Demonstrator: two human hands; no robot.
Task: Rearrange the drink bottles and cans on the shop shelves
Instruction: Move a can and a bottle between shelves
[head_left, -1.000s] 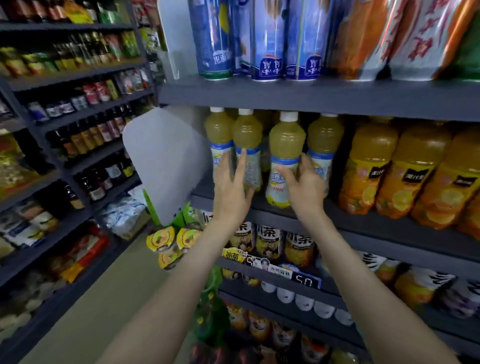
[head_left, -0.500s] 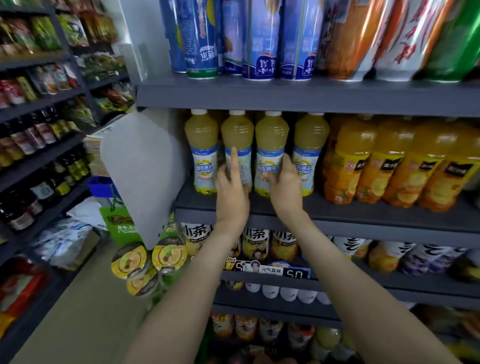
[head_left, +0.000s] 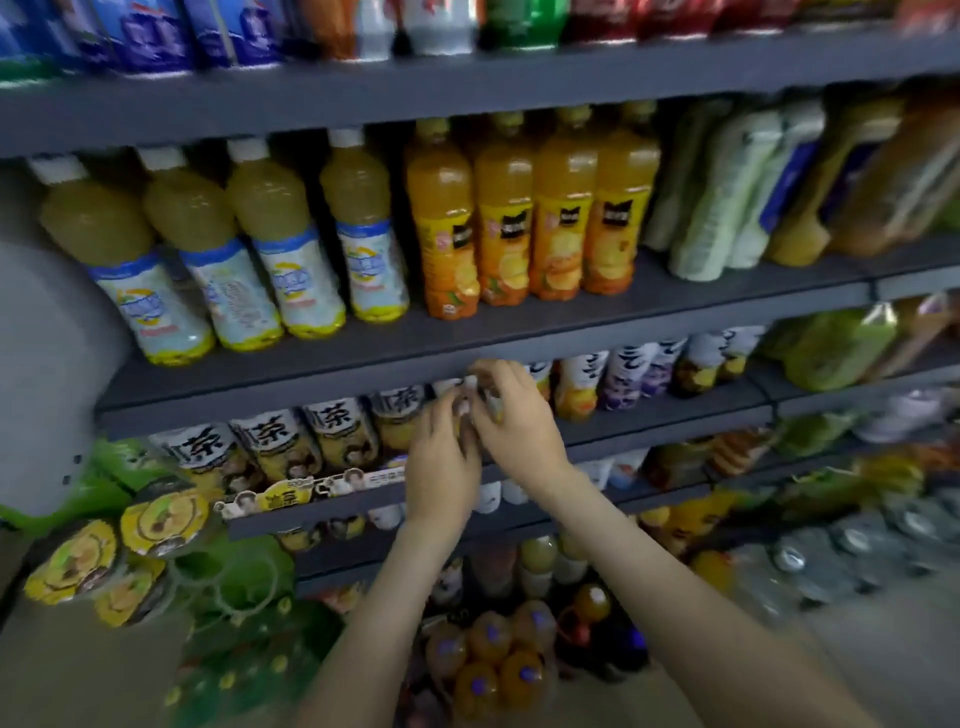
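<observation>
Both my hands are at the third shelf down, where white-labelled tea bottles (head_left: 270, 441) stand in a row. My left hand (head_left: 441, 467) and my right hand (head_left: 514, 421) close together round one tea bottle (head_left: 470, 392) at the row's right end; motion blur hides the finger detail. On the shelf (head_left: 311, 384) above stand pale yellow drink bottles (head_left: 270, 260) with blue-and-white labels on the left. Orange juice bottles (head_left: 509, 223) stand beside them on the right.
Cans (head_left: 156, 41) line the top shelf. A grey panel (head_left: 47, 364) juts out at the left, with yellow-lidded cups (head_left: 161, 519) on a green rack below it. Orange bottles (head_left: 493, 654) sit at the bottom, and clear bottles (head_left: 831, 556) at lower right.
Both hands have left the pale yellow bottles and dropped one shelf to the tea bottles. The view has swung right and down.
</observation>
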